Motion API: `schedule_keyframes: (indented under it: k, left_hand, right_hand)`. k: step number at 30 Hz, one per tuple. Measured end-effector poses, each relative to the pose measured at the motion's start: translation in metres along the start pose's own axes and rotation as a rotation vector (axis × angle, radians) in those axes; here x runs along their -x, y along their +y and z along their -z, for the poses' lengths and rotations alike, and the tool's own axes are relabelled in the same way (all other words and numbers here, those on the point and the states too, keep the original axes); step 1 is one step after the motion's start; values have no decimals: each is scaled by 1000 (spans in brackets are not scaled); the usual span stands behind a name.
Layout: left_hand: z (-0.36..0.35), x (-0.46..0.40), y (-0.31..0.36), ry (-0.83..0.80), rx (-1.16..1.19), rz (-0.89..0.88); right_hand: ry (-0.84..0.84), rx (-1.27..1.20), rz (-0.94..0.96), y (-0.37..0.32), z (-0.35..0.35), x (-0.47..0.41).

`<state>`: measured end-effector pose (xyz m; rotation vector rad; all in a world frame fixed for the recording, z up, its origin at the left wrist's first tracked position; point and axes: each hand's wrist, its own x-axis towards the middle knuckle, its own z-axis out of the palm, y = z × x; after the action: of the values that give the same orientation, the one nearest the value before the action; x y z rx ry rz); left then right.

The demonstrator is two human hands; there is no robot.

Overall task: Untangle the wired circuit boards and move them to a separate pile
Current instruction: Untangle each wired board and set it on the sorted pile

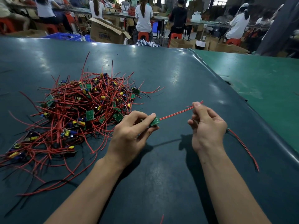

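1. The left hand (129,130) pinches a small green circuit board (154,122) between thumb and curled fingers, holding it just above the dark green counter (169,75).
2. From that board, 2 red wires (176,113) run side by side, stretched up and to the right to the right hand (208,126).
3. The right hand grips the far ends of those wires between thumb and forefinger, with the other fingers curled in; the wire tips (201,102) poke out just past the fingertips.
4. The tangled pile (77,110) of wired boards lies on the counter to the left of both hands (a mass of red wires with some black ones, green boards, and yellow and blue parts), its near edge just beside the left hand.
5. Another pair of red wires (244,147) lies on the counter to the right of the right wrist, trailing toward the near right; what it is joined to is hidden behind the hand.
6. To the right, the dark counter surface overlaps a lighter green surface (258,81).
7. Beyond the counter, people (144,18) sit on red stools (143,35) at long benches, with open cardboard boxes (105,31) and blue crates (63,36) on the floor.
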<state>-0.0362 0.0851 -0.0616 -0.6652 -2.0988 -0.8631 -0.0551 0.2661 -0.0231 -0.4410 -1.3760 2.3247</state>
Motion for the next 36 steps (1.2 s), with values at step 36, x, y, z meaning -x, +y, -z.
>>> schedule_keyframes:
  k: [36]
  left_hand:
    - [-3, 2, 0, 21, 47, 50]
  right_hand:
    - [-228, -117, -377, 6, -1, -5]
